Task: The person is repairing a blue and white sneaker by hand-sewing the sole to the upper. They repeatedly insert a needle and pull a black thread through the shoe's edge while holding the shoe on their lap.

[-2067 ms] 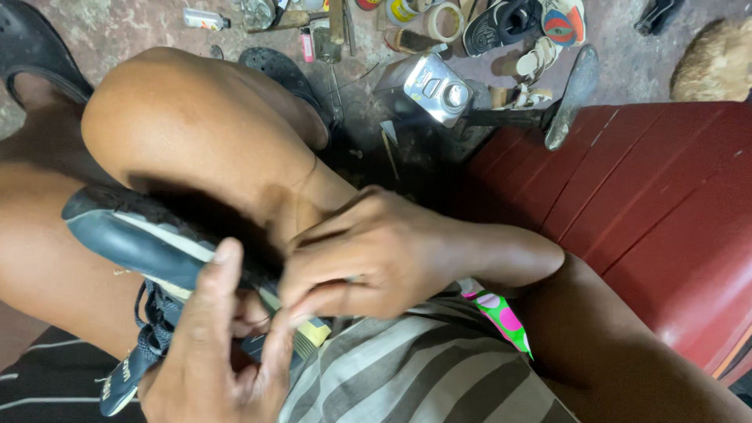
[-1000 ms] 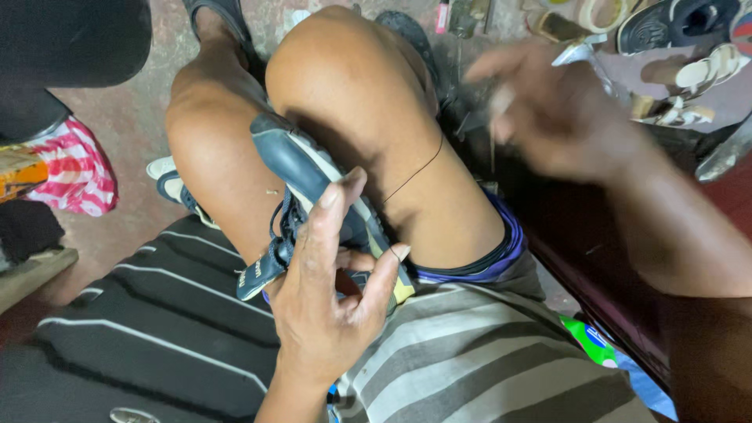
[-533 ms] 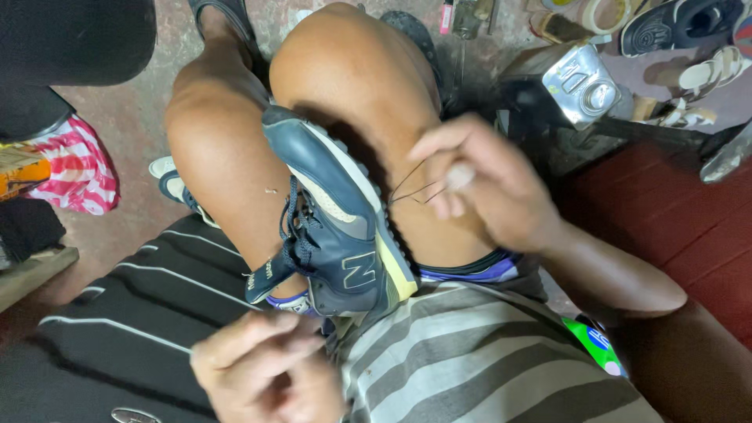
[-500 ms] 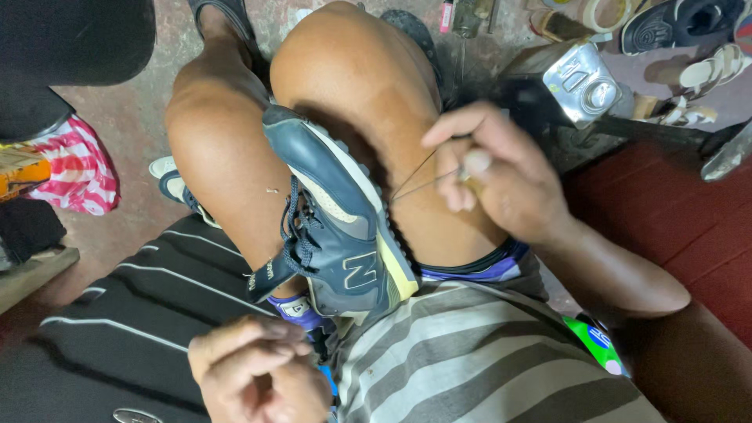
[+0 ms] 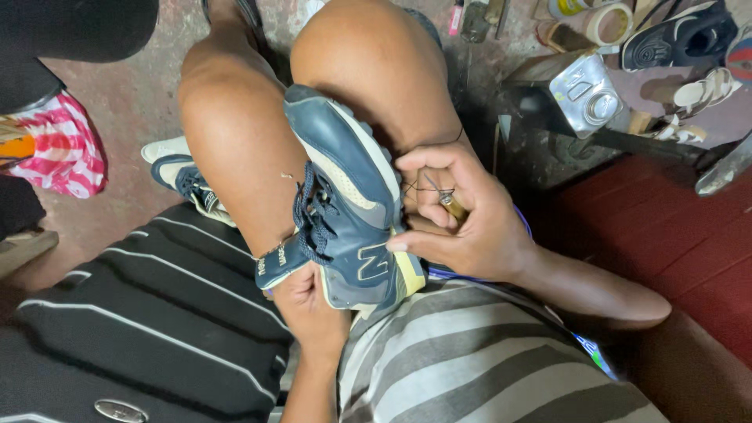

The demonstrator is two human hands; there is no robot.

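A dark blue and cream sneaker [image 5: 345, 204] with blue laces is wedged between my bare knees, heel toward me. My right hand [image 5: 462, 215] rests against its sole edge and grips a small awl [image 5: 448, 200] with a wooden handle and metal tip; a dark thread runs from it to the shoe. My left hand [image 5: 309, 305] sits under the shoe's heel, mostly hidden by it, and appears to hold the shoe from below.
A second matching sneaker [image 5: 184, 176] lies on the floor at left. A metal tin [image 5: 583, 94], tape rolls [image 5: 607, 23], a black shoe [image 5: 677, 35] and small tools litter the floor ahead. A red bench surface [image 5: 674, 235] is at right, a pink striped bag [image 5: 63, 149] at far left.
My right hand, which had pulled the thread out away from the shoe, has come back down against the sole edge. My left hand has moved up from my lap under the heel.
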